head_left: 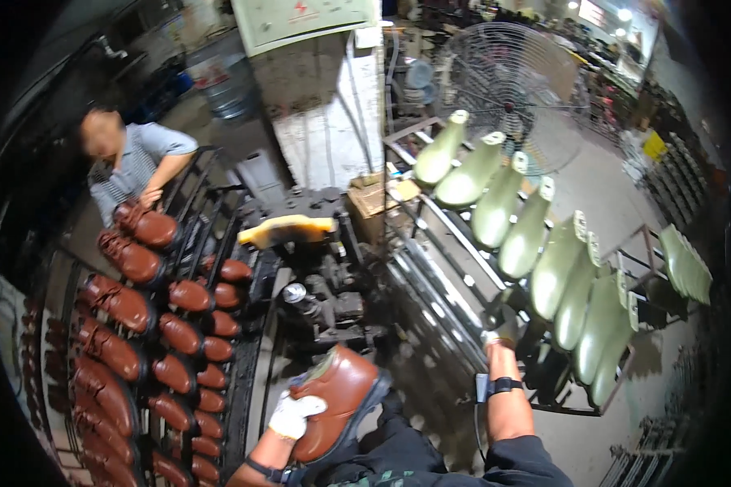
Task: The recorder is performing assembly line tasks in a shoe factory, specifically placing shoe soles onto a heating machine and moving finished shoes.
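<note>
A brown leather shoe (341, 394) with a dark sole is held in my left hand (295, 415), which wears a white glove. The fingers wrap round its upper, and the shoe tilts in front of my body beside a dark machine (325, 304). My right arm stretches forward to the right. At its end my right hand (502, 329) is beside the metal rack (443, 280), close to a row of glossy green shoe lasts (495, 215). Shadow and blur cover its fingers, so what it touches or holds does not show.
On the left, a black rack (256, 357) carries several rows of brown shoes (122, 300). Behind it stands another person (142, 154), a hand at the shoes. A yellow-orange part (284, 231) tops the machine. Farther back are a pillar (309, 122), a cardboard box (374, 199) and a large fan (512, 105).
</note>
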Demonstrator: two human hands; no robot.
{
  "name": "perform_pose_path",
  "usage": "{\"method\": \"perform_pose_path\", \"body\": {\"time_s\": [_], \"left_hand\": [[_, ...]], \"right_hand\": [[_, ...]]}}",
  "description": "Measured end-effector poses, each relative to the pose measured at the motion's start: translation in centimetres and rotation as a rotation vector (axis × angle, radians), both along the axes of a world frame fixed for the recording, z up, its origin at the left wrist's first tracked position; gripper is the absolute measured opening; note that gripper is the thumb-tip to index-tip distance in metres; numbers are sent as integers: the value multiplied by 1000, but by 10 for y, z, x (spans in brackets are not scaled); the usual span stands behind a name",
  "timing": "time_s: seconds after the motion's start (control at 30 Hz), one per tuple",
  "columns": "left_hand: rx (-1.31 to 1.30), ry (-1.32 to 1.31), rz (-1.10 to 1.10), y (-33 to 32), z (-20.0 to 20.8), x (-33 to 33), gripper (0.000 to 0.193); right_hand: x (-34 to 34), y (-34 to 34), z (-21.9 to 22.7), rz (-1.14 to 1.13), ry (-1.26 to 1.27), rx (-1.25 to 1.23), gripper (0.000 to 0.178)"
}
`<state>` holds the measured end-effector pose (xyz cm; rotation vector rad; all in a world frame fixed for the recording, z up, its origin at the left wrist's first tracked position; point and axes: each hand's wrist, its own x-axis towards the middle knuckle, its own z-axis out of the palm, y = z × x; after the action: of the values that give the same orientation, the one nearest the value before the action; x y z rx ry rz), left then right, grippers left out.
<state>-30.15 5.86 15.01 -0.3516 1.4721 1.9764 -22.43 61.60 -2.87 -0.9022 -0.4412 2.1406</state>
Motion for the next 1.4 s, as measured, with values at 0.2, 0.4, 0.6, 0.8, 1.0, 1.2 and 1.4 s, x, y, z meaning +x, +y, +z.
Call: {"method": "perform_pose_path", "body": {"time_s": [0.2,0.4,0.6,0.8,1.0,1.2,1.4], "left_hand": [[200,-85,169,27,-29,-9,14],[99,356,-40,63,-5,-7,29],[-452,748,-468,-16,-42,3,44],[208,-66,118,-105,-52,9,32],[172,69,225,-132,-26,-29,29],[118,136,201,-90,33,-86,37],[36,573,190,12,75,-140,27]], "right_hand": [[-31,-226,170,834,31,-151,21],[-103,-292,297,878,-148,635,76],[-165,-308,339,815,-391,1263,90],[-203,-322,356,837,-637,1478,107],[-219,-364,398,964,-859,1624,86],[-220,-384,419,873,-968,1810,98],[-236,-398,394,971,-1047,1998,114]]}}
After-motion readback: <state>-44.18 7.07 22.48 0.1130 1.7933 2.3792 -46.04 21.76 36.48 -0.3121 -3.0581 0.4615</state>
